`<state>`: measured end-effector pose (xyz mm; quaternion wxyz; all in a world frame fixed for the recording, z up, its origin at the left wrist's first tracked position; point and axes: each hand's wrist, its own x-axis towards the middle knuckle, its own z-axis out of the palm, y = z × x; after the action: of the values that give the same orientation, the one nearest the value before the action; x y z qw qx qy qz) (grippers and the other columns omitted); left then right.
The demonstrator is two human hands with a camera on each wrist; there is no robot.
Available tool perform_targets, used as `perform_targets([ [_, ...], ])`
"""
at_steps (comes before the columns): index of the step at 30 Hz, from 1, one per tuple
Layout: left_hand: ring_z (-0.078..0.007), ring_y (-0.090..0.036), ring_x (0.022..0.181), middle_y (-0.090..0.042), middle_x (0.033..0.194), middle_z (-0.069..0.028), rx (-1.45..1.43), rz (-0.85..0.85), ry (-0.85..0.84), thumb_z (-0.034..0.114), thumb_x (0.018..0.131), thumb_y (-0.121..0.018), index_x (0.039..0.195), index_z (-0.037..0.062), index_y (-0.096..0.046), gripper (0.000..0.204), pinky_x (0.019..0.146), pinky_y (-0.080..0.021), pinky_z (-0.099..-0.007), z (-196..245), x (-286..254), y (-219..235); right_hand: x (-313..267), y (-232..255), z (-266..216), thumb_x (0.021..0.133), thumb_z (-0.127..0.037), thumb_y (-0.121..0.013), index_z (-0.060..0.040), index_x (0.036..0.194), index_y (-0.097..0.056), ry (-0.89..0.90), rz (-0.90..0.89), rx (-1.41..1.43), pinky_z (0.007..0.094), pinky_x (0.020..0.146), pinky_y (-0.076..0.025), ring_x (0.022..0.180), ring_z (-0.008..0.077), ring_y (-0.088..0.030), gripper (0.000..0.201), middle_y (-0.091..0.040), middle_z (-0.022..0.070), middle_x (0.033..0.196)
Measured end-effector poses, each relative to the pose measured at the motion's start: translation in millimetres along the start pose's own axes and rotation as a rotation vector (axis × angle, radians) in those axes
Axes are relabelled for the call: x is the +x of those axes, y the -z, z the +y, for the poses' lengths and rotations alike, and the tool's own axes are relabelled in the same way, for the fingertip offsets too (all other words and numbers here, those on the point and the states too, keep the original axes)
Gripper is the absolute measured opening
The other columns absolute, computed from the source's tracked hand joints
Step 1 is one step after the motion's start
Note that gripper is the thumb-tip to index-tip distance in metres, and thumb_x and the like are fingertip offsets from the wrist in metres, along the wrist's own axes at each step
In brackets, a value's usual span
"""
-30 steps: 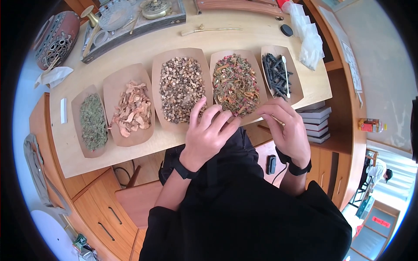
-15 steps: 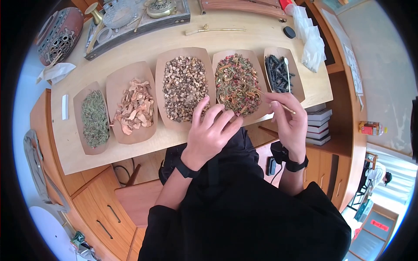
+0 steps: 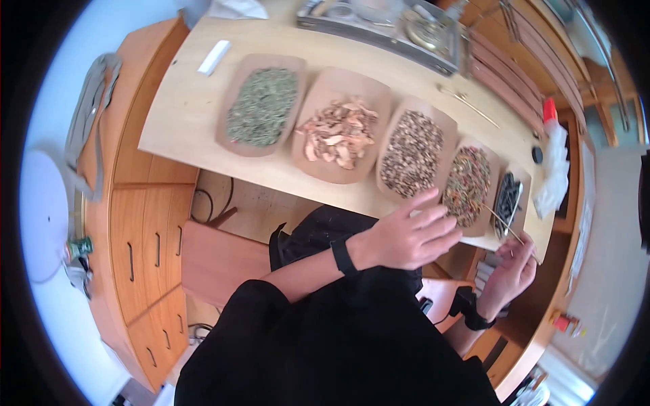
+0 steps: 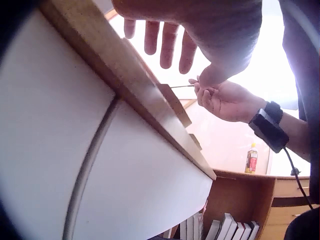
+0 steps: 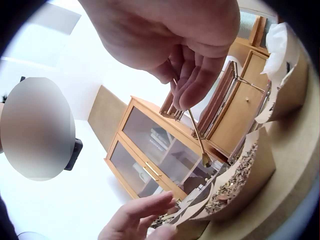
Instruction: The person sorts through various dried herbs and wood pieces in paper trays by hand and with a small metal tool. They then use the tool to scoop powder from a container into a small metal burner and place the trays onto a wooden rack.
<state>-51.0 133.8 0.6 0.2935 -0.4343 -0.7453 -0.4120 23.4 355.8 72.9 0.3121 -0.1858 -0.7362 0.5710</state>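
Along the front of the pale wooden worktop (image 3: 179,118), five card trays in a row, listed from left to right.

Item: tray of dried green herb (image 3: 263,108).
Item: tray of pale, curled slices (image 3: 340,132), loosely heaped.
Item: tray of small brown-and-cream rounds (image 3: 411,152).
Item: tray of mixed herbs (image 3: 467,183), flecked red, green and orange.
Item: tray of dark strips (image 3: 505,203), a slim white stick (image 3: 518,203) lying along its right side.

Right hand (image 3: 511,274), beyond the front edge near the last two trays: fingers pinched on a slender brass scoop (image 5: 196,131). Shaft slanting; scoop end near the right side of the mixed herbs; contact cannot be told.

Left hand (image 3: 409,237), at the front edge by the rounds and the mixed herbs: fingers extended and slightly apart, holding nothing.

Both wrists: black bands (image 3: 344,256).

Behind the trays: grey-sided box (image 3: 372,44) carrying glass and brass ware; thin brass rod (image 3: 481,114), lying flat; round black lid (image 3: 537,155); white plastic bags (image 3: 554,176) at the right end. Far left: white bar (image 3: 214,57) and crumpled white tissue (image 3: 237,8).
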Motion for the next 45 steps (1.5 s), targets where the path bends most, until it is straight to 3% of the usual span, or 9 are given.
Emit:
perform_targets([
  [5,-0.0207,-0.06,0.109,-0.064,0.117,-0.0028,0.237,0.14,0.189,0.023,0.075,-0.08,0.112,0.0181,-0.074,0.038,0.11,-0.041,-0.0514,-6,-24,67,19,-28,-33,0.111,-0.022,-0.044,0.0013,0.113,-0.058,0.158,-0.218,0.095,0.0264,0.059,-0.05,0.069,0.0146,-0.06,0.028,-0.063,0.0105,0.086],
  [12,-0.0372,-0.052,0.118,-0.06,0.12,-0.0159,0.527,0.489,0.586,0.025,0.076,-0.084,0.12,0.008,-0.064,0.051,0.102,-0.039,-0.0495,-58,-46,170,39,-111,-115,0.108,-0.017,-0.045,0.0041,0.118,-0.058,0.286,-0.636,0.159,0.0262,0.06,-0.05,0.072,0.0157,-0.061,0.027,-0.062,0.0125,0.095],
  [16,-0.035,-0.053,0.111,-0.06,0.113,-0.0148,0.6,0.57,0.636,0.022,0.078,-0.083,0.119,0.0056,-0.061,0.049,0.099,-0.039,-0.0469,-87,-58,189,42,-180,-166,0.1,-0.003,-0.053,0.0062,0.11,-0.066,0.735,-1.028,0.013,0.0248,0.064,-0.05,0.075,0.0152,-0.063,0.019,-0.063,0.0137,0.101],
  [20,-0.0284,-0.051,0.093,-0.06,0.094,-0.009,0.602,0.587,0.81,0.02,0.083,-0.078,0.116,0.0054,-0.059,0.041,0.089,-0.039,-0.0424,-115,-64,209,43,-252,-161,0.098,-0.001,-0.058,0.0017,0.113,-0.071,0.454,-1.247,-0.01,0.026,0.079,-0.054,0.09,0.0142,-0.065,0.019,-0.063,0.0085,0.107],
  [23,-0.0252,-0.05,0.084,-0.058,0.082,-0.0041,0.553,0.601,0.867,0.019,0.085,-0.076,0.111,0.0069,-0.061,0.032,0.084,-0.038,-0.0401,-124,-71,219,36,-290,-135,0.097,0.0,-0.06,-0.0003,0.112,-0.071,0.432,-1.301,-0.022,0.0276,0.078,-0.053,0.089,0.0154,-0.065,0.019,-0.064,0.0075,0.103],
  [25,-0.024,-0.049,0.08,-0.057,0.076,-0.0016,0.497,0.612,0.893,0.019,0.085,-0.075,0.105,0.0082,-0.064,0.026,0.082,-0.037,-0.0388,-126,-75,224,31,-306,-119,0.094,0.0,-0.061,-0.0023,0.111,-0.07,0.715,-1.373,-0.099,0.0312,0.075,-0.053,0.086,0.0197,-0.065,0.019,-0.063,0.0087,0.097],
  [27,-0.022,-0.049,0.076,-0.054,0.071,0.001,0.675,0.39,0.831,0.019,0.082,-0.075,0.084,0.0111,-0.068,0.011,0.078,-0.035,-0.0374,-127,-76,225,25,-315,-111,0.094,0.001,-0.061,-0.0021,0.111,-0.071,0.713,-1.424,-0.151,0.0319,0.078,-0.052,0.088,0.0209,-0.065,0.02,-0.064,0.0098,0.099],
  [30,-0.0213,-0.046,0.072,-0.049,0.066,0.0004,0.684,0.391,0.779,0.015,0.083,-0.074,0.066,0.0119,-0.063,0.021,0.075,-0.033,-0.036,-128,-74,226,21,-326,-103,0.092,0.003,-0.062,-0.0016,0.111,-0.071,0.765,-1.495,-0.227,0.0344,0.081,-0.051,0.091,0.0262,-0.065,0.021,-0.065,0.0118,0.099],
  [45,-0.0233,-0.046,0.071,-0.048,0.065,-0.0004,0.656,0.352,0.694,0.015,0.071,-0.077,0.058,0.0098,-0.055,0.026,0.073,-0.032,-0.0365,-130,-80,228,3,-328,-108,0.092,0.002,-0.063,-0.0021,0.11,-0.069,0.761,-1.543,-0.239,0.0369,0.079,-0.053,0.091,0.0315,-0.066,0.02,-0.065,0.0141,0.103],
])
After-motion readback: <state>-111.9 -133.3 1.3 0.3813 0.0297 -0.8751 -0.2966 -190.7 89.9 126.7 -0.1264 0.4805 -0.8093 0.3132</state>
